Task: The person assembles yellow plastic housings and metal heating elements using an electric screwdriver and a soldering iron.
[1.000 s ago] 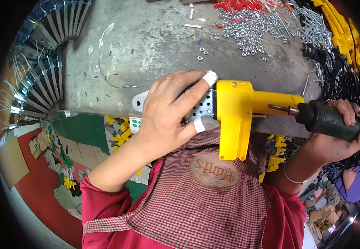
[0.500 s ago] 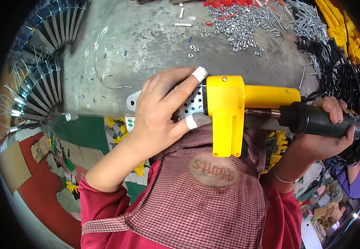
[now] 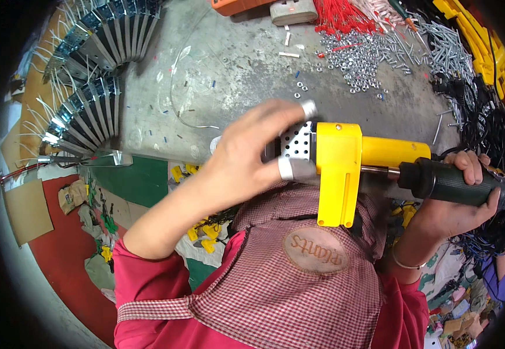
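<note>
A yellow plastic pistol-shaped housing (image 3: 338, 174) with a perforated metal sleeve (image 3: 296, 142) lies sideways near the table's front edge. My left hand (image 3: 246, 142), white tape on its thumb and a finger, curls around the sleeve and is slightly blurred. Its thumb rests against the sleeve's lower side; my palm hides part of the metal. In my right hand (image 3: 467, 168) is a dark powered screwdriver (image 3: 453, 183), held level with fingers wrapped around it. The screwdriver's bit (image 3: 380, 170) points left, its end at the housing's right side.
Loose nuts (image 3: 357, 61), screws (image 3: 453, 46) and red pieces (image 3: 339, 17) lie across the far table. Yellow housings (image 3: 485, 52) and black cables (image 3: 496, 134) crowd the right. Fanned metal parts with white wires (image 3: 86, 110) stand at left. An orange object (image 3: 243, 4) sits far back.
The view has shifted, so the whole scene sits lower and further right. My left fingers have lifted slightly and loosened around the sleeve. The screwdriver stays against the housing.
</note>
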`<action>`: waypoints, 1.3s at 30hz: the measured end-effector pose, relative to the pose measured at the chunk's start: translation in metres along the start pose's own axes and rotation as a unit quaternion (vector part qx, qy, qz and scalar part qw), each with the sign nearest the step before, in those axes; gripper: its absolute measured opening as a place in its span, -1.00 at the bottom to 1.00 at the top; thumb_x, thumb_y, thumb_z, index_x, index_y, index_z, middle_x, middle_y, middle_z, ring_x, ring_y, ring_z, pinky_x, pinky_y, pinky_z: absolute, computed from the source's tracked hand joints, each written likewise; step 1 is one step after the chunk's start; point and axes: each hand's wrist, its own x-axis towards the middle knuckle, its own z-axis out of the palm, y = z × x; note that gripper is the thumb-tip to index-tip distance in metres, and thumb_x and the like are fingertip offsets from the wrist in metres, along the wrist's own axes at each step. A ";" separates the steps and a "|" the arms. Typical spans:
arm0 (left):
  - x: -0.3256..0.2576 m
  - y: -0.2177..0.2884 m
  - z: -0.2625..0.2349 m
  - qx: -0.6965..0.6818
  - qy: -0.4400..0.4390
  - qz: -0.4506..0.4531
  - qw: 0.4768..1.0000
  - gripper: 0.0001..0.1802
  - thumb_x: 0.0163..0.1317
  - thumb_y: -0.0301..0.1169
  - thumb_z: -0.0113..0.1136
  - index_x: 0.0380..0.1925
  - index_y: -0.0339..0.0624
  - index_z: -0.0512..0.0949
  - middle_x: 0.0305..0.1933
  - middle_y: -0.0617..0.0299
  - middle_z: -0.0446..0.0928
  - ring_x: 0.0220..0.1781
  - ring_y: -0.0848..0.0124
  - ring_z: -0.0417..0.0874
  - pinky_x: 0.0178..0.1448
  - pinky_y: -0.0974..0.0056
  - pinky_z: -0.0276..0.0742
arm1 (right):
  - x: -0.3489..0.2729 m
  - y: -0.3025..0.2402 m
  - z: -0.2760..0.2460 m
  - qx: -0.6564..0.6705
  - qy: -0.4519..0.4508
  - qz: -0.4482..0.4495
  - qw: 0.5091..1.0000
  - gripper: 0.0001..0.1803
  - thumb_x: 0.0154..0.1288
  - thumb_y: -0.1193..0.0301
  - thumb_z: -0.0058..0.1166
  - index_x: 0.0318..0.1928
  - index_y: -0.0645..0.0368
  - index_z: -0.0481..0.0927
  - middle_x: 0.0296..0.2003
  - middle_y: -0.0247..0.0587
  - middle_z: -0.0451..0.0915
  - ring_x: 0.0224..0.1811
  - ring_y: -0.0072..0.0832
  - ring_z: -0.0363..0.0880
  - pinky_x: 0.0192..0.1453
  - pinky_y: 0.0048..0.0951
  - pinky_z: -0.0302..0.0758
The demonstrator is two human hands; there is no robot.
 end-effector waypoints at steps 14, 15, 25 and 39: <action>0.069 -0.018 -0.002 0.438 -0.106 0.216 0.866 -0.93 -0.07 -0.44 0.14 -0.55 -0.16 0.47 -0.40 0.21 0.45 -0.22 0.25 0.59 -0.19 0.18 0.58 | -0.007 -0.001 -0.004 0.001 0.001 -0.026 1.000 -0.55 0.27 0.24 -0.01 0.01 0.31 0.26 -0.35 -0.26 0.28 -0.27 -0.44 0.34 0.10 -0.27 0.33; 0.068 -0.019 -0.002 0.438 -0.106 0.213 0.867 -0.93 -0.07 -0.44 0.14 -0.55 -0.16 0.47 -0.40 0.21 0.45 -0.22 0.25 0.59 -0.19 0.18 0.58 | -0.007 0.000 -0.003 0.001 0.000 -0.023 1.000 -0.55 0.27 0.24 -0.01 0.01 0.31 0.26 -0.35 -0.26 0.28 -0.27 -0.44 0.34 0.10 -0.27 0.33; 0.062 -0.024 -0.012 0.372 -0.043 0.137 0.917 -0.91 0.01 -0.46 0.20 -0.47 -0.22 0.53 -0.33 0.10 0.54 -0.22 0.18 0.64 -0.22 0.11 0.57 | -0.008 0.001 -0.002 -0.021 0.027 -0.027 0.999 -0.56 0.24 0.27 0.03 -0.01 0.30 0.26 -0.35 -0.25 0.30 -0.27 -0.44 0.36 0.15 -0.25 0.33; -0.031 0.024 0.023 -0.081 0.108 -0.100 0.986 -0.79 -0.15 -0.59 0.34 -0.53 -0.27 0.47 -0.52 0.18 0.39 -0.52 0.32 0.47 -0.43 0.30 0.35 | -0.002 -0.004 0.001 0.007 0.015 -0.003 1.000 -0.61 0.15 0.31 0.06 -0.12 0.26 0.28 -0.41 -0.29 0.30 -0.33 -0.47 0.37 0.07 -0.30 0.38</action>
